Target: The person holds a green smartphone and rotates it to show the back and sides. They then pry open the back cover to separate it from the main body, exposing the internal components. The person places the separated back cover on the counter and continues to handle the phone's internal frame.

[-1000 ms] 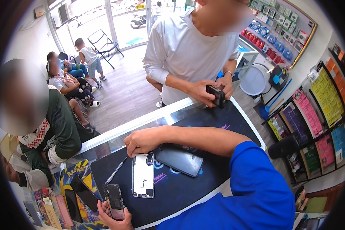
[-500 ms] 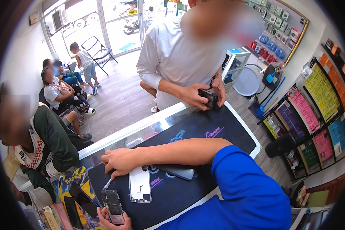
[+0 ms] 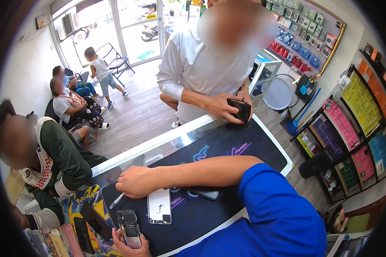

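Note:
At the lower left, my left hand (image 3: 135,249) grips an opened phone (image 3: 129,228) by its lower end and sides, with its dark inner parts facing up. My right hand (image 3: 136,181) is closed above the mat, with the back of the hand up and most fingers hidden. A slim silver pen-like tool (image 3: 117,201) sticks out from under it, its free end slanting toward the mat's left edge, apart from the phone. Beneath my right wrist lies a white phone panel (image 3: 160,207) with a small dark mark on it. A dark phone (image 3: 209,194) lies partly under my forearm.
A dark printed mat (image 3: 188,218) covers the glass-topped counter. Two dark phones (image 3: 96,220) rest on a yellow-blue printed sheet (image 3: 86,195) at left. Across the counter, a person in white (image 3: 214,81) holds a black device (image 3: 240,110). Someone in a green jacket (image 3: 66,143) leans at the left end.
My right hand has drawn the silver tool away from the phone's top, and its fingers have curled in. The left hand still holds the phone. A child in the background has stepped right.

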A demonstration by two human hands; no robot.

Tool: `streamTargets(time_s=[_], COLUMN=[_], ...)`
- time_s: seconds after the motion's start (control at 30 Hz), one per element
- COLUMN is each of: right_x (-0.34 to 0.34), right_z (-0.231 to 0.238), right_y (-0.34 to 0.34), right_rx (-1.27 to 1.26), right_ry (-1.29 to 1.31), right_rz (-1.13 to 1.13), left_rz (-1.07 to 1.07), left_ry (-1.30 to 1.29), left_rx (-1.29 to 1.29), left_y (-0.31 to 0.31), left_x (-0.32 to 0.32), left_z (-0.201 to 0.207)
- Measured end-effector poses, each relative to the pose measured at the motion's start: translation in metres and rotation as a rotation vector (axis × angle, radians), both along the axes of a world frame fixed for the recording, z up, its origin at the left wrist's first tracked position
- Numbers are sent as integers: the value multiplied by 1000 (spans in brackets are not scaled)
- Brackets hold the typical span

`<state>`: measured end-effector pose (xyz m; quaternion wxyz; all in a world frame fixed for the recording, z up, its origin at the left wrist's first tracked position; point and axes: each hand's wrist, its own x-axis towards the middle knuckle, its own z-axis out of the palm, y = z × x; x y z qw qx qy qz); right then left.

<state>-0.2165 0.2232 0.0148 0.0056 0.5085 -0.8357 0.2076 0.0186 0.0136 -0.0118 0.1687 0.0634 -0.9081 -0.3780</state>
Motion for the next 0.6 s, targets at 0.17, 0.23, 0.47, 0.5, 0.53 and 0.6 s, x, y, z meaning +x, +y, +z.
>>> streamTargets(time_s=[0.17,0.23,0.47,0.5,0.53,0.6], right_x=[15,22,56,63,70,75], right_z=[35,36,40,45,47,26], right_y=[32,50,133,145,155,180], right_rx=[-66,-134,-177,-164,-152,-249], right_ry=[-145,-178,-311,-344,-376,-246], right_rz=[-103,-119,-392,-447,-503,-542], left_rz=[18,24,24,27,29,24], left_ry=[8,18,54,47,40,47], left_rx=[-139,-138,-215,-241,-269,-357], left_y=[1,1,4,2,1,0], left_x=[0,-1,-2,-2,-2,-3], left_z=[5,5,5,4,3,4])
